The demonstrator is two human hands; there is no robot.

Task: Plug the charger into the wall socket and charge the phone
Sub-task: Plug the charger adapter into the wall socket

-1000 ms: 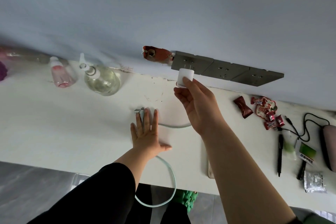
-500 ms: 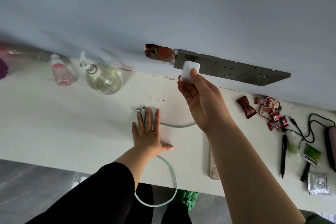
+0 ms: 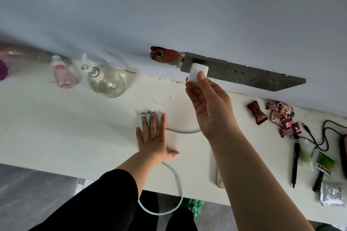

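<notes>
We see our right hand (image 3: 208, 107) raised against a pale wall (image 3: 169, 5), thumb and fingers closed around a white charger block (image 3: 197, 74) pressed against the leftmost of three grey wall sockets (image 3: 203, 66); we cannot tell whether its prongs are fully seated. The other two socket plates run off to the right of this hand with nothing plugged into them, and just left of it is a rough hole (image 3: 165, 56) in the wall showing a red box. Our left hand (image 3: 153, 138) lies flat and spread on a white counter (image 3: 65, 127) below, fingers extended, pinning a pale green cable (image 3: 176, 189) whose metal plug end (image 3: 146, 115) peeks out by its fingertips. The cable runs from under that palm toward our right wrist and also hangs off the near counter edge in a loop. A phone (image 3: 219, 178) lies partly hidden beneath our right forearm, near that edge. Left of our left hand the counter is mostly bare as far as a clear pump bottle (image 3: 107, 82) and a small pink bottle (image 3: 62, 76) at the wall. Right of our right arm sit red sweet wrappers (image 3: 277, 116), a black pen (image 3: 294, 164), a black cord (image 3: 323, 135) and small packets (image 3: 331, 194). Grey floor (image 3: 28, 193) shows below the counter edge.
</notes>
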